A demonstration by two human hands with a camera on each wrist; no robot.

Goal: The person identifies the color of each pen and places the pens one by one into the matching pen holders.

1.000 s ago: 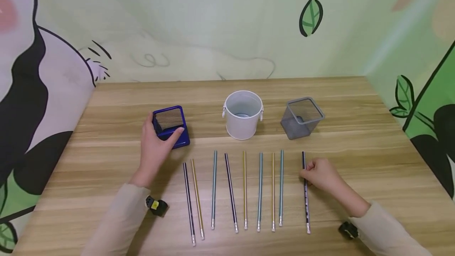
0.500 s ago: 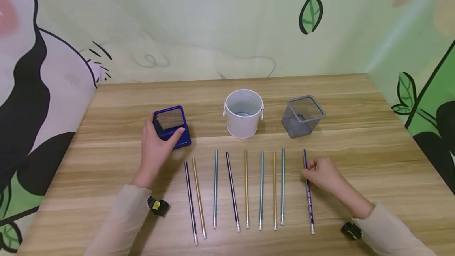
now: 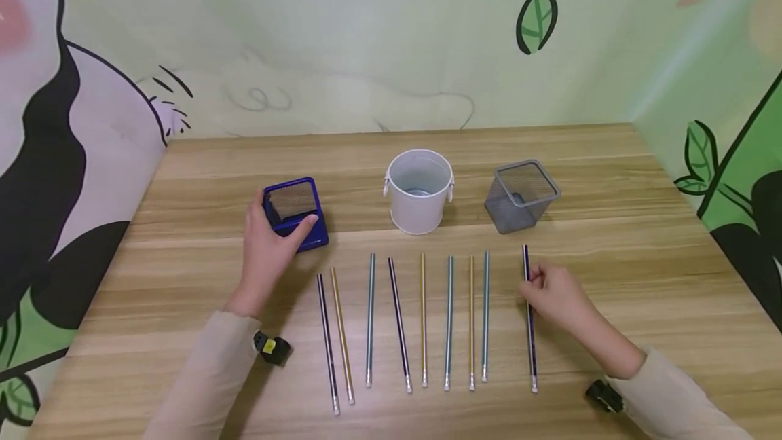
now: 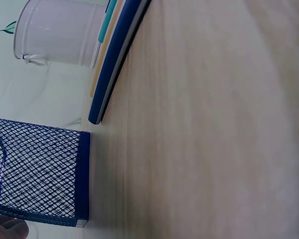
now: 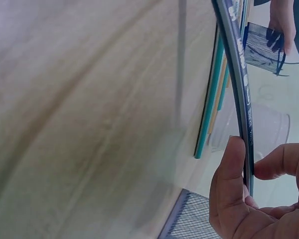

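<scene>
My left hand (image 3: pixel 265 250) holds a blue mesh pen holder (image 3: pixel 314 236) at the left of the table, thumb on its near right side and fingers at its left. In the left wrist view, the mesh wall of the pen holder (image 4: pixel 40 169) fills the lower left, with only fingertips (image 4: pixel 15 229) visible beside it. On the right, my right hand (image 3: pixel 559 294) pinches a dark pencil (image 3: pixel 530 331) between thumb and fingers near its upper part. The right wrist view has this pencil (image 5: pixel 239 74) above the table, apart from its shadow. Its eraser end points toward me.
Several blue, yellow and dark pencils (image 3: pixel 423 324) lie in a row between my hands, erasers nearest me. Behind them stand a white bucket (image 3: pixel 417 212) with side handles and a grey mesh pen holder (image 3: pixel 513 212). A printed backdrop (image 3: pixel 366 39) rises behind the table.
The dark pencil in my right hand has come up off the table and moved slightly away from me. My left hand stays on the blue pen holder.
</scene>
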